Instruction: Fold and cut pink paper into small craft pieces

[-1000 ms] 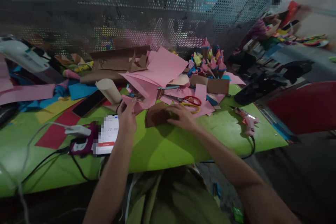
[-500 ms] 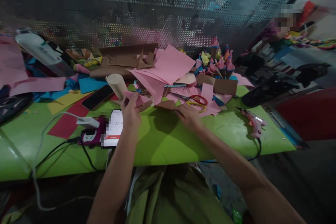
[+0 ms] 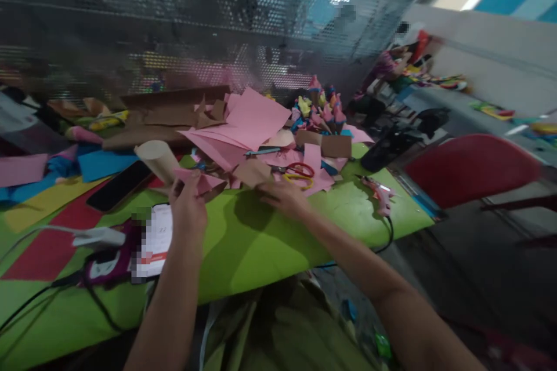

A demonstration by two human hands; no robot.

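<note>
brown card (image 3: 252, 172): thin pc, tilted, mid-table, btwn the two hands; near R corner at R hand (image 3: 285, 198).
R hand: fingers closed in a pinch on the card's near edge; exact thumb spot hidden.
pink piece (image 3: 199, 181): folded-looking paper, up off the table (image 3: 243, 261) in L hand (image 3: 190, 203), just L of brown card, apart from it.
L hand: thumb + fingers pinched on the pink piece, no gap visible; fold detail too blurry to tell.
step in hand: prob. positioning the brown card w/ R hand while L hand keeps hold of the pink piece.
next move calls for: prob. a steady R pinch + care not to snag loose paper behind; L fingers should go easy so the pink piece doesn't crush.
scissors (image 3: 288, 170): red + yellow handles, just beyond R hand, lying on pink scraps (image 3: 311, 153); no hand on them.
pink sheets (image 3: 256, 119): loose stack, behind both hands.
tube (image 3: 157, 156): tan, tilted, just beyond L hand.
lit phone (image 3: 159, 235): beside L wrist, part pixelated.
dark phone (image 3: 119, 185): farther L, face unlit.
paper cones (image 3: 326, 109): bunch w/ pink, yellow, blue tops, back R.
glue gun (image 3: 383, 197): R end of table, untouched, cord hanging down.
red chair (image 3: 470, 168): past table's R end.
</note>
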